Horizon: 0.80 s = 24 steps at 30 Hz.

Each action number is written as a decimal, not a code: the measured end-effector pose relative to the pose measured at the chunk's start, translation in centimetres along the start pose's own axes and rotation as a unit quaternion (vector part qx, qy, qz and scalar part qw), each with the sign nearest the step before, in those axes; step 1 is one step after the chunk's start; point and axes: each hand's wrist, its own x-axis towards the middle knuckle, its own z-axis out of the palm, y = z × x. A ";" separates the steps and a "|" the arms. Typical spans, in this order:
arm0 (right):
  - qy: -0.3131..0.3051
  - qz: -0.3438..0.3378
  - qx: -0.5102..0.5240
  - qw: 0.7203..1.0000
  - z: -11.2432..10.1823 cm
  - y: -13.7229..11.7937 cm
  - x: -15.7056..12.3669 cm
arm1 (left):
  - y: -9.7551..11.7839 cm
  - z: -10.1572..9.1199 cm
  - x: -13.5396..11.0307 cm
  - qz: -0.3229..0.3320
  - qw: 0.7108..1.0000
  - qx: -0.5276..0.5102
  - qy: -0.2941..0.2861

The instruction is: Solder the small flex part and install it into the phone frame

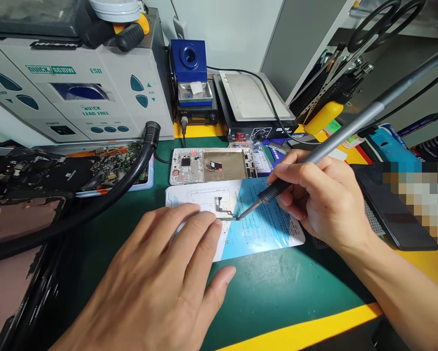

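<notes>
My right hand (314, 195) grips a soldering iron (335, 134) like a pen. Its tip touches or nearly touches one end of a thin black flex cable (224, 211). The cable lies on a blue and white printed sheet (270, 229). Flat over the sheet's left part rests my left hand (171, 268), palm down with the fingers stretched out and the thumb apart. Its fingertips press at the cable's left end, partly hiding it. Just behind the sheet sits an opened phone frame (193, 165) with a small black flex part (216, 166) in it.
A hot air station (80, 92) stands at the back left, its black hose (131, 180) arching over circuit boards (105, 165). Behind the phone frame are a soldering station (195, 97) and a heating plate (255, 97). On the right lie a dark phone (394, 209) and a tool holder (332, 83).
</notes>
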 end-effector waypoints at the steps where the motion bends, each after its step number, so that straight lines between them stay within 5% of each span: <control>1: 0.000 -0.002 0.003 1.000 0.0 0.0 0.0 | 0.0 0.0 0.0 0.000 1.000 0.000 -0.002; 24: -0.006 -0.026 0.007 1.000 0.4 0.3 -0.5 | 0.0 -0.2 -0.1 0.005 1.000 0.007 -0.005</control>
